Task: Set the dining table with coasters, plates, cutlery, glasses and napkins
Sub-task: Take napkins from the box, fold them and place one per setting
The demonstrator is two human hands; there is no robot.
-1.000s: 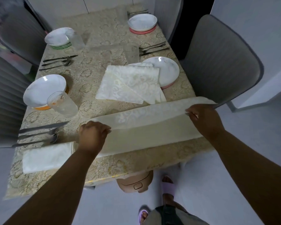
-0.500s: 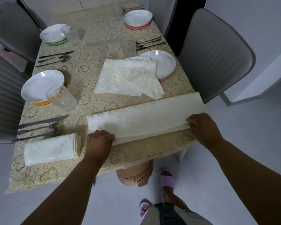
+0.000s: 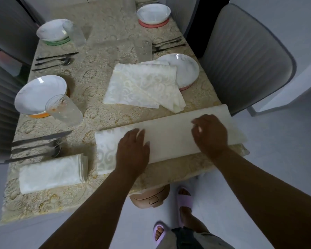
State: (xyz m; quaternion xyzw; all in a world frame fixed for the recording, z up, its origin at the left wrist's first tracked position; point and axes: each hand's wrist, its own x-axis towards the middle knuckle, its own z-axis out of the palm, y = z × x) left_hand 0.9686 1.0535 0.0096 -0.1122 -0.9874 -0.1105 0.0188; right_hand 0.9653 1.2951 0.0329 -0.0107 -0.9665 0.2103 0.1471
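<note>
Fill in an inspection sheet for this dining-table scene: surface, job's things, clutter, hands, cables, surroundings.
Surface: table under a patterned cream cloth.
Job's things: long napkin half folded at the near edge; folded napkin beside the cutlery; napkin stack partly on a plate.
Clutter: nothing seen.
Hands: left hand flat on the long napkin; right hand over it, fingers bent.
Cables: nothing seen.
Surroundings: grey chair at right.

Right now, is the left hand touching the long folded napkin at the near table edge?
Touching. The head view shows the left hand lying flat, fingers straight, directly on the long folded napkin, with no gap visible.
</note>
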